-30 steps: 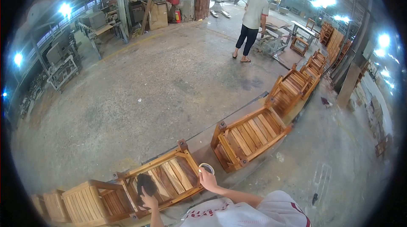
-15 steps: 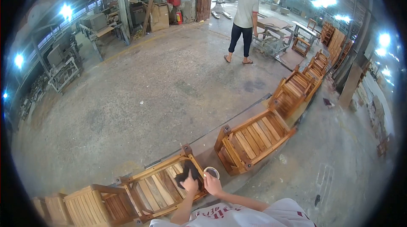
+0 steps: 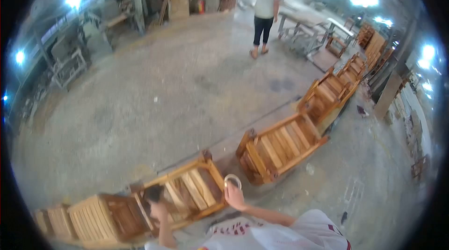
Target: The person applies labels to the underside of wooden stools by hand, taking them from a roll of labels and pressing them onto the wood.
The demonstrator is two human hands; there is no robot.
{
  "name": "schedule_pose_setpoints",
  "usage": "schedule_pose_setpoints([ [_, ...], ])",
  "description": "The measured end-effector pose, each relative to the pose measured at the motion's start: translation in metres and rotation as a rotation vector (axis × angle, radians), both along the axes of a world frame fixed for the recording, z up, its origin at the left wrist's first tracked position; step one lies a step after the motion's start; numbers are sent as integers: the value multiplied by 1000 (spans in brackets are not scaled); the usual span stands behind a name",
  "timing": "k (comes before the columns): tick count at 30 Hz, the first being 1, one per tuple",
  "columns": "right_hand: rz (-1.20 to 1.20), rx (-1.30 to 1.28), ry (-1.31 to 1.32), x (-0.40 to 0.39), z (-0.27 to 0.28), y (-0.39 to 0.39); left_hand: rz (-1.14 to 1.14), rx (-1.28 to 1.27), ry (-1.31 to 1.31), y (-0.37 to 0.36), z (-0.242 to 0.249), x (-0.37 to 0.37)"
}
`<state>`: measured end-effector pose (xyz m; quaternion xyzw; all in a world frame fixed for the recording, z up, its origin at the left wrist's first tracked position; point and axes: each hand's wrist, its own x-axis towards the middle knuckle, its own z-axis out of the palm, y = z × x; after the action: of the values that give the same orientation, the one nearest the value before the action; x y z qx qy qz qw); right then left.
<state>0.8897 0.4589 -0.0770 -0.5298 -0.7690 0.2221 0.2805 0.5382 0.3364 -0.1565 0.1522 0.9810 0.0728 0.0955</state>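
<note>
My left hand, blurred by motion, is at the left end of a slatted wooden chair frame. A dark cloth shows at its fingers, over the slats. Near the frame's right end, my right hand is closed on a round thing with a pale rim, holding it by its near left side. Whether that is a cup or a roll of tape, I cannot tell. Bare wooden slats lie between my two hands.
Several wooden chair frames stand in a curved row, one close on the right and others to the left. A person walks on the concrete floor near a work table. Machinery lines the left side.
My left hand has moved left along the slats with the dark cloth. My right hand keeps the round thing, slightly raised in view. The person in the background has stepped farther off.
</note>
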Motion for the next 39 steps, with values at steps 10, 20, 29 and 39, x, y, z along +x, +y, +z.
schedule_pose_setpoints([
  [10,-59,-140,122,-7,-10,5,-638,191,-87,140,5,193],
  [20,-52,-242,366,-3,-16,3,-367,177,0,-39,2,51],
  [29,-365,-923,519,17,-50,45,-52,76,33,99,-12,84],
  [39,126,-903,253,8,-99,71,-905,341,-87,101,-4,176],
])
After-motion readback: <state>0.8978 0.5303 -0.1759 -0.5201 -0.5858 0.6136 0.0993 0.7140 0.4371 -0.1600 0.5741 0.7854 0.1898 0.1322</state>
